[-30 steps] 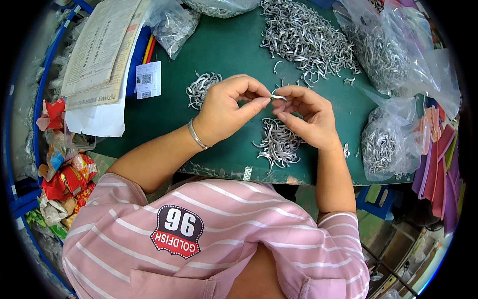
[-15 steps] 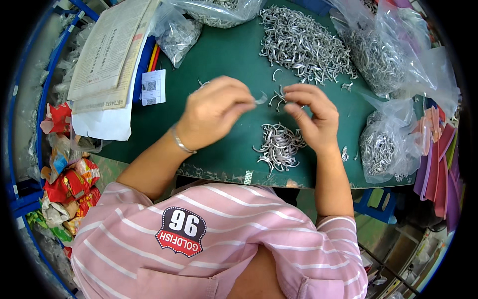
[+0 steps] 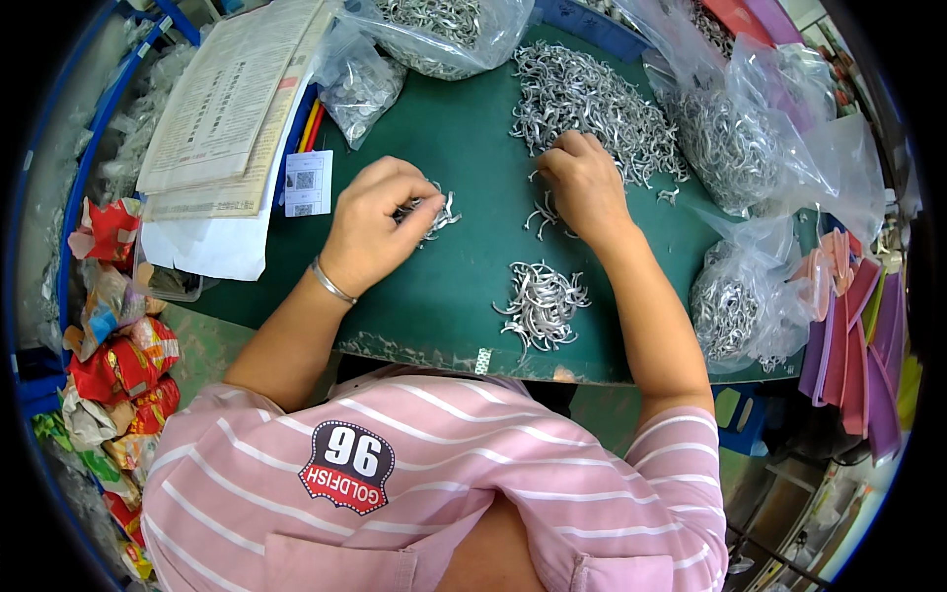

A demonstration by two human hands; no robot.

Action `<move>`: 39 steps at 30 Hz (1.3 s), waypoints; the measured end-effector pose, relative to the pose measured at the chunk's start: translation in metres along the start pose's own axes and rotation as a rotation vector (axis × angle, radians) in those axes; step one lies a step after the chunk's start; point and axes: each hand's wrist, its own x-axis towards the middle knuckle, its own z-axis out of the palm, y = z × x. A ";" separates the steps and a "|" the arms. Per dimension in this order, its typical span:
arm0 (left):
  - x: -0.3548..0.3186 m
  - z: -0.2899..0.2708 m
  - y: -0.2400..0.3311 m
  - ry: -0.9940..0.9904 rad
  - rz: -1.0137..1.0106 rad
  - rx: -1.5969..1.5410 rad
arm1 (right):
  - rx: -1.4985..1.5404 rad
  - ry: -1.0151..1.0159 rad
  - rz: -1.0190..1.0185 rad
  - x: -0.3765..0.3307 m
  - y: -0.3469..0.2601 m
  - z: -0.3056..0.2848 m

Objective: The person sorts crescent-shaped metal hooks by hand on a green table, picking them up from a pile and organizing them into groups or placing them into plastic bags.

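Small curved silvery metal pieces lie in several groups on the green table. My left hand point(image 3: 380, 222), fingers curled together, is over a small pile of metal pieces point(image 3: 443, 219) and partly covers it. Whatever it may hold is hidden. At the near edge of the large heap of metal pieces point(image 3: 587, 94), my right hand point(image 3: 584, 187) has its fingertips pressed together; what is between them is too small to make out. A few loose metal pieces point(image 3: 542, 214) lie just under that hand. Closer to me is another small pile point(image 3: 543, 308).
Clear plastic bags of metal pieces stand at the back point(image 3: 444, 35) and right point(image 3: 730, 311). Newspapers point(image 3: 222, 109) and a white printed label point(image 3: 308, 184) are at left. Purple and pink strips point(image 3: 848, 345) hang beyond the right edge. A blue bin point(image 3: 597, 28) sits behind the heap.
My left hand has moved left and down to the small pile; the clear piece at its fingertips no longer shows. My right hand has moved up to the large heap, its fingers closing.
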 end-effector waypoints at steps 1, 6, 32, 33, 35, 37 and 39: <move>-0.001 0.001 0.004 0.005 -0.028 -0.050 | 0.083 0.032 0.012 0.002 -0.005 -0.003; -0.008 0.020 0.013 -0.118 -0.211 -0.350 | 0.465 0.127 -0.095 -0.011 -0.067 -0.022; 0.010 0.022 0.029 -0.086 -0.049 -0.160 | 1.284 -0.111 0.811 -0.044 -0.019 -0.036; 0.014 0.026 0.033 -0.135 -0.086 -0.201 | 1.438 -0.100 0.797 -0.045 -0.018 -0.037; 0.017 0.041 0.039 -0.194 -0.263 -0.474 | 1.507 -0.122 0.722 -0.046 -0.020 -0.037; 0.020 0.053 0.040 -0.194 -0.404 -0.714 | 1.550 -0.158 0.626 -0.047 -0.022 -0.035; 0.024 0.054 0.041 -0.251 -0.555 -0.830 | 1.452 -0.165 0.588 -0.044 -0.028 -0.036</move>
